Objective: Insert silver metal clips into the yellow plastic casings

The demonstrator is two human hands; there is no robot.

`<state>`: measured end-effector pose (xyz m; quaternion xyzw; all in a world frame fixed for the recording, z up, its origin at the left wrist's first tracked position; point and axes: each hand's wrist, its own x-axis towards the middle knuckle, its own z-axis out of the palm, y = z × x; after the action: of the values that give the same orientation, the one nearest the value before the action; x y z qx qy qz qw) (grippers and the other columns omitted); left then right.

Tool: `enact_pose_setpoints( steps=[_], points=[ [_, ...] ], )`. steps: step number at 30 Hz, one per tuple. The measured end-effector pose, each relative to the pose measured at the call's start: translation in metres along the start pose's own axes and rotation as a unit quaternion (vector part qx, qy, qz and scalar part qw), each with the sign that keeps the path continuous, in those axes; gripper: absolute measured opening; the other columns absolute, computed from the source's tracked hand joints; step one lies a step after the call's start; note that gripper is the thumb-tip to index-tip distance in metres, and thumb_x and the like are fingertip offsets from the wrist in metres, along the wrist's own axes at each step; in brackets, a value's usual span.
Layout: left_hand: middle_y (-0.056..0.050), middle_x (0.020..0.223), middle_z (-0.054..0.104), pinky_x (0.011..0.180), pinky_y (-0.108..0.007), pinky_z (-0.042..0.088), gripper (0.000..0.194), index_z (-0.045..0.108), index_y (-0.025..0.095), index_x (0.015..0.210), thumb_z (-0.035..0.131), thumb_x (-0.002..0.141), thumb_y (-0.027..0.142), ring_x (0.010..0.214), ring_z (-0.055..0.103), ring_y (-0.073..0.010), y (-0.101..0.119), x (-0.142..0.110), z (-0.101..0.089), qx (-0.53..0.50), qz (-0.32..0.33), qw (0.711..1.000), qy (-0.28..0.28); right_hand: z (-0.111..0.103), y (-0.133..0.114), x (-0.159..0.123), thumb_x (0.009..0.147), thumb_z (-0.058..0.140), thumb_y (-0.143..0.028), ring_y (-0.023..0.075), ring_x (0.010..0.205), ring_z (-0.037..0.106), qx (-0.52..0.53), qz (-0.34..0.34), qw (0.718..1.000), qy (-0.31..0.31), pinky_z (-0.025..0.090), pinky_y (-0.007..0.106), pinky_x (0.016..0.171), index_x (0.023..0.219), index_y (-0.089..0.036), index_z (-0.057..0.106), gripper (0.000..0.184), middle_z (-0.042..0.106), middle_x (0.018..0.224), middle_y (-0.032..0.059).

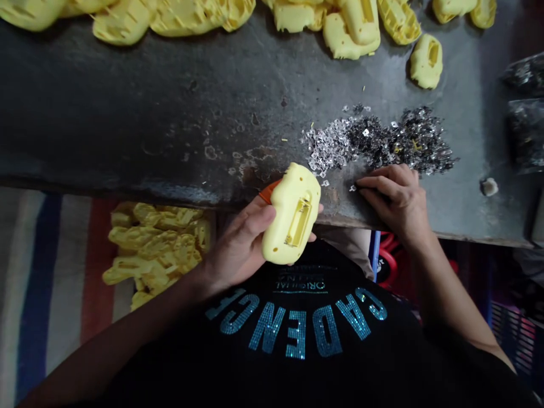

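My left hand (242,243) is closed around a yellow plastic shell (283,226), held in front of the table's near edge. The shell's slot-shaped battery compartment faces up, with small metal pieces at its ends. A bit of something orange (269,191) shows between this hand and the shell; its kind is unclear. My right hand (397,198) rests on the table with its fingertips drawn together. Just left of them lies a small metal contact (352,188); whether the fingertips pinch anything is hidden. Beyond this hand spreads a pile of small metal contacts (331,144) and darker springy ones (420,139).
More yellow shells (352,28) line the far side of the grey table (148,113). Below its left edge, many yellow shells (157,243) are heaped. Clear bags of dark parts (527,133) lie at the right, near a small whitish lump (489,187).
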<state>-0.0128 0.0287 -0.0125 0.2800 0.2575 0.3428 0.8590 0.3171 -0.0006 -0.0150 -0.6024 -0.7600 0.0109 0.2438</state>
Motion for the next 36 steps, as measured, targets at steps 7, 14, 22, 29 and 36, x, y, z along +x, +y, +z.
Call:
enact_pose_setpoints(
  steps=[7,14,22,29,36],
  points=[
    [-0.018,0.152,0.086,0.052,-0.024,0.063,0.073,0.068,0.025,0.165,0.081,0.108,0.068,0.103,0.092,-0.0316,0.004,-0.001,0.002,-0.012,-0.097,0.995,-0.011,0.0,-0.013,0.01,0.116,0.067,-0.029,0.0291,0.101,0.073,0.029,-0.017,0.999,0.007,0.053,0.047,0.091,0.111,-0.029,0.078,0.012,0.083,0.108,0.0059],
    [-0.017,0.129,0.09,0.049,-0.025,0.062,0.078,0.073,0.02,0.155,0.086,0.101,0.074,0.09,0.091,-0.0293,-0.003,0.005,0.02,-0.04,-0.17,0.981,-0.087,-0.049,-0.068,0.023,0.11,0.08,-0.018,0.0153,0.09,0.079,0.328,0.004,0.941,-0.085,0.059,0.031,0.083,0.11,-0.029,0.079,0.011,0.084,0.103,-0.0041],
    [-0.011,0.121,0.089,0.052,-0.023,0.062,0.068,0.078,0.026,0.142,0.086,0.1,0.079,0.092,0.089,-0.0275,-0.014,-0.006,0.028,-0.053,-0.177,0.977,-0.111,-0.055,-0.076,0.028,0.108,0.084,-0.023,0.0116,0.084,0.078,0.353,0.0,0.924,-0.149,0.06,0.026,0.076,0.11,-0.025,0.079,0.006,0.084,0.1,-0.0046],
    [-0.014,0.132,0.089,0.057,-0.025,0.064,0.067,0.077,0.027,0.144,0.085,0.101,0.078,0.098,0.089,-0.0302,-0.017,-0.014,0.032,-0.035,-0.175,0.978,-0.107,-0.062,-0.075,0.032,0.101,0.082,-0.021,0.0125,0.08,0.073,0.327,-0.022,0.931,-0.158,0.058,0.028,0.071,0.105,-0.027,0.071,0.013,0.08,0.1,-0.0039],
    [-0.014,0.147,0.085,0.066,-0.034,0.073,0.073,0.072,0.033,0.155,0.086,0.1,0.078,0.116,0.089,-0.0376,-0.019,-0.019,0.034,-0.027,-0.174,0.979,-0.102,-0.065,-0.077,0.032,0.1,0.082,-0.024,0.0126,0.079,0.074,0.328,-0.026,0.928,-0.174,0.059,0.028,0.07,0.103,-0.027,0.068,0.015,0.078,0.098,-0.0036]
  ],
)
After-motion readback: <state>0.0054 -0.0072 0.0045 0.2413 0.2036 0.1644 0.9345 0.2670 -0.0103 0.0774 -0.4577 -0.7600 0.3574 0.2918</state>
